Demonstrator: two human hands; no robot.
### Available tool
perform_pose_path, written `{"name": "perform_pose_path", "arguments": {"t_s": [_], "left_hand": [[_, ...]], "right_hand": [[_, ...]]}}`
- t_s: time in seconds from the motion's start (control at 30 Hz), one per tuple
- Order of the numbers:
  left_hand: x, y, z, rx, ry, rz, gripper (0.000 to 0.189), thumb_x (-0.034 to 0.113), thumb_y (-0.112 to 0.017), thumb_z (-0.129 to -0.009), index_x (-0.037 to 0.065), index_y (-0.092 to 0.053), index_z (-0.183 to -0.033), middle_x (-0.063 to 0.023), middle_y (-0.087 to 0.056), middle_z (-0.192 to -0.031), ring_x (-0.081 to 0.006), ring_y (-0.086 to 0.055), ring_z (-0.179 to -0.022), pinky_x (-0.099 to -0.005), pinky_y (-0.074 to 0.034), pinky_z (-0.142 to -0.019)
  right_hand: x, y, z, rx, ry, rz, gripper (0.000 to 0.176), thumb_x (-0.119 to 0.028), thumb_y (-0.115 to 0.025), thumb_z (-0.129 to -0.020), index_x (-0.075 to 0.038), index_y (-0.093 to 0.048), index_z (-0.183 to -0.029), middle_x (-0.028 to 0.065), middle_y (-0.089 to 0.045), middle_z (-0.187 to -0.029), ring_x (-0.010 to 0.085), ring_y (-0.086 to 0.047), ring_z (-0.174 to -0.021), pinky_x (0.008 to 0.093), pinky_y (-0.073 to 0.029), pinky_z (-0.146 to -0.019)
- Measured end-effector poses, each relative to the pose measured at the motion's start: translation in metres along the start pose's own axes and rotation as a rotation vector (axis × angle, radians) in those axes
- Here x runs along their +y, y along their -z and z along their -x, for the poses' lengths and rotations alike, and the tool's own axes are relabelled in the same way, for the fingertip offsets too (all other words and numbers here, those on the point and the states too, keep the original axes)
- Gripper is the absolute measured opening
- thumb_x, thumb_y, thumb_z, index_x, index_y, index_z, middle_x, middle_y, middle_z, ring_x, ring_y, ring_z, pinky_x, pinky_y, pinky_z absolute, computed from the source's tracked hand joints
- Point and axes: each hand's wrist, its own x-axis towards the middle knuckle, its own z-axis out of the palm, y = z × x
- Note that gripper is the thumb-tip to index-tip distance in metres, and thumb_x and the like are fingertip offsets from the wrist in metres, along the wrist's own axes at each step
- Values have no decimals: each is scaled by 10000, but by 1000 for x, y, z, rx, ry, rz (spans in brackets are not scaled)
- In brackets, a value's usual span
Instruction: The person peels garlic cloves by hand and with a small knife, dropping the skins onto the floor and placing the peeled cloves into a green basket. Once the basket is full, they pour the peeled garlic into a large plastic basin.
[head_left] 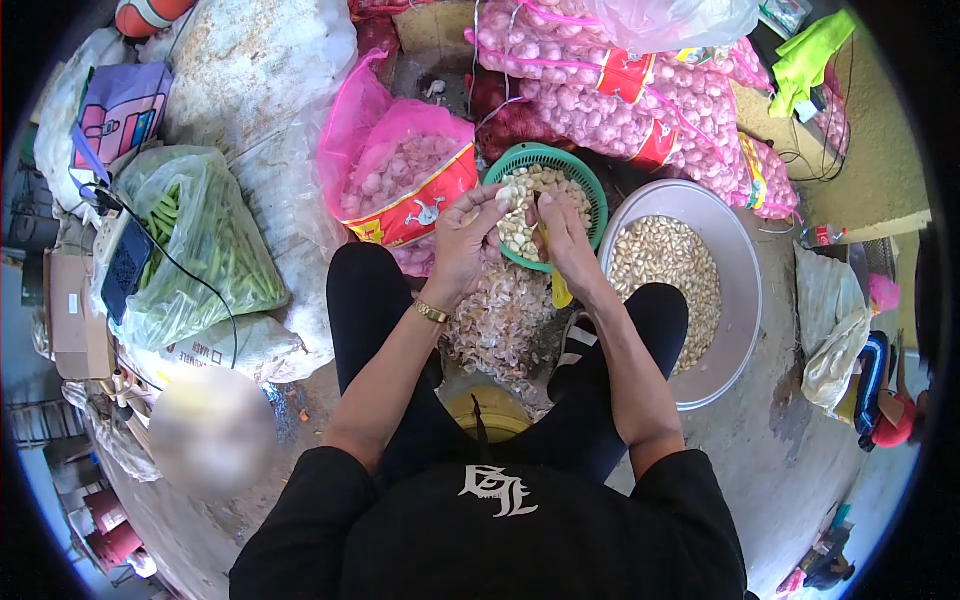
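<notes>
Above the basket's (597, 188) garlic (518, 232), the left hand (460, 242) pinches apparently a clove (507, 194); the right hand (572, 247) grips a yellow tool (561, 292), perhaps a knife; its slipping could cut the left.

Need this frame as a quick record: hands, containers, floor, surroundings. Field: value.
Left hand: at the near left edge of the green basket, fingers bent; grip unclear
Right hand: over the basket's right part, fingers curled; grip unclear
Basket contents: pale garlic cloves
Right of basket: wide metallic basin holding browner cloves
Left of basket: open pink mesh bag of garlic bulbs
Floor between feet: heap of peelings
Far left: clear plastic bag with green pods
</notes>
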Motion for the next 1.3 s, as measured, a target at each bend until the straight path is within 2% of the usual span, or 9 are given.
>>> {"name": "perform_pose_path", "arguments": {"t_s": [0.23,0.5,0.8,0.87,0.9,0.97,1.17,1.23,1.3], "left_hand": [[2,-7,5,18,-135,-286,196,73,-698,-892,22,-617,-1063,19,-594,-701,-22,-503,-494,-182,-395,-414],[1,-6,8,-31,-237,-488,143,41,-662,-902,6,-657,-1040,13,-604,-802,-29,-542,-561,-180,-437,-485],[2,-5,7,-101,-469,-667,121,35,-644,-907,11,-655,-1025,-27,-648,-886,-35,-531,-539,-197,-399,-449],[6,-6,11,-76,-251,-648,109,21,-626,-921,-13,-656,-1021,-32,-637,-921,-80,-606,-768,-228,-490,-679],[5,-4,9,-76,-250,-647,109,21,-626,-921,-13,-656,-1021,-32,-637,-921,-80,-606,-768,-228,-490,-679],[1,0,3,-129,-565,-851,116,21,-618,-925,-21,-649,-1028,-45,-650,-937,-110,-621,-853,-253,-492,-764],[2,-3,3,-157,-732,-927,123,28,-613,-930,-20,-645,-1038,-47,-630,-896,-91,-606,-783,-248,-489,-712],[5,-6,9,-137,-657,-926,131,31,-612,-933,-15,-643,-1052,-36,-618,-879,-80,-596,-745,-239,-484,-670],[4,-6,11,-115,-584,-924,140,34,-610,-937,-9,-642,-1066,-24,-605,-863,-69,-587,-708,-231,-478,-628]], "right_hand": [[-9,0,-3,-11,84,58,344,-370,-492,-1033,-47,-587,-968,-39,-502,-735,35,-451,-630,201,-356,-527],[2,4,-2,-18,156,295,436,-378,-553,-1001,49,-640,-987,130,-655,-832,166,-576,-779,345,-466,-730],[-1,2,-1,-90,2,173,446,-401,-525,-1017,7,-627,-869,-13,-520,-704,77,-431,-654,271,-369,-572],[-8,0,2,-117,-32,109,450,-415,-519,-1017,-8,-626,-860,-23,-508,-699,67,-414,-644,261,-347,-559],[-11,-1,4,-143,-67,46,453,-429,-513,-1017,-22,-624,-851,-32,-497,-693,58,-397,-633,252,-324,-545],[-13,-1,5,-147,-70,62,450,-434,-507,-1018,-31,-628,-860,-33,-498,-692,52,-391,-631,246,-314,-541],[-22,-1,9,-167,-165,-23,445,-420,-498,-1022,-26,-637,-871,-20,-508,-684,56,-404,-631,248,-320,-541],[-19,-3,8,-151,-169,-23,429,-387,-511,-1023,-6,-636,-869,-5,-513,-677,65,-422,-633,259,-339,-547],[-7,-7,4,-24,224,262,382,-305,-539,-1016,37,-619,-867,35,-532,-671,90,-471,-647,293,-388,-571]]}}
